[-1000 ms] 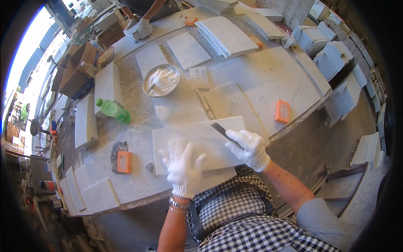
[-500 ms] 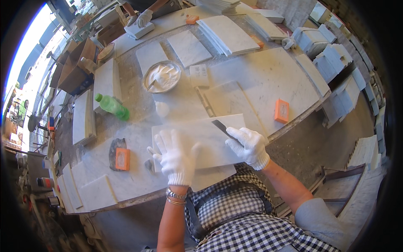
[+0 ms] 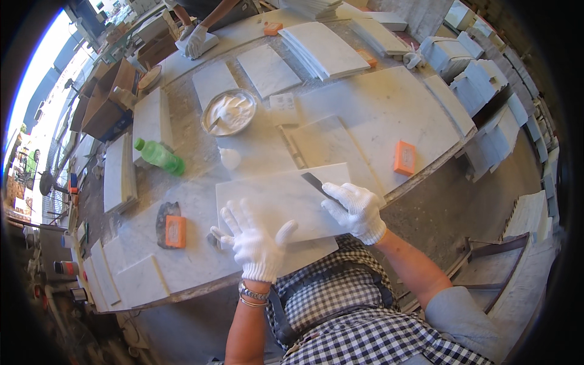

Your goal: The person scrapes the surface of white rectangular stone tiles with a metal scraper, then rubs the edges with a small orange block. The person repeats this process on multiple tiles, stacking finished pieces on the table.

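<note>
- Faces a dusty worktable (image 3: pixel 185 112) strewn with pale slabs (image 3: pixel 267 68), in a cluttered workshop.
- Has a bowl (image 3: pixel 246 126) of white paste (image 3: pixel 234 111) ahead, green bottle (image 3: pixel 159 156) and cardboard box (image 3: pixel 112 100) leftward.
- Clasps a dark blade (image 3: pixel 315 181) in the right hand (image 3: pixel 354 211), over the near white tile (image 3: pixel 274 194).
- Spreads the left hand (image 3: pixel 254 242), fingers apart, over the tile's left end.

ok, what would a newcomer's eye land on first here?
Probably the white-gloved hands at centre: the left hand spread over the slab's left end, the right hand holding a dark blade at its right end. Next, the green bottle on the left, and the bowl of white paste beyond the slab.
</note>
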{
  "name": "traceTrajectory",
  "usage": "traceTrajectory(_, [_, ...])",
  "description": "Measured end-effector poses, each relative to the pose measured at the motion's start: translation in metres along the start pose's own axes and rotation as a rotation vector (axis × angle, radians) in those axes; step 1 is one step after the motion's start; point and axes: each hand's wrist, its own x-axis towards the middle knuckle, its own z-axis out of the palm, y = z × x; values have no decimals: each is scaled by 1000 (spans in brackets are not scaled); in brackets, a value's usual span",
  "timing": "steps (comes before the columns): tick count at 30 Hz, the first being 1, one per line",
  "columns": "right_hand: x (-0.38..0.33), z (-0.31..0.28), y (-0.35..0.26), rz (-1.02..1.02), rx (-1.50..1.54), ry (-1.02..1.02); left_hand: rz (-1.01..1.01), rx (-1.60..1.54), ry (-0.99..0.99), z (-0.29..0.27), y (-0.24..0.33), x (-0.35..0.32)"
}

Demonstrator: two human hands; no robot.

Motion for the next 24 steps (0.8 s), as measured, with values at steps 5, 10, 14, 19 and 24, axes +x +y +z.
traceTrajectory(5, [0,1,0,-28,-63,-6,144,-25,-67,-7,26,-8])
traceTrajectory(10, [-1,2,1,-7,-37,9,-29,-76,-52,1,33,4])
traceTrajectory(14, [-2,2,1,-10,-49,0,-41,-50,54,10,19,5])
traceTrajectory(19, [1,-1,0,33,1,-26,-89,44,73,17,-23,18])
traceTrajectory(24, [23,-1,6,82,185,-81,-28,-12,95,18,-49,30])
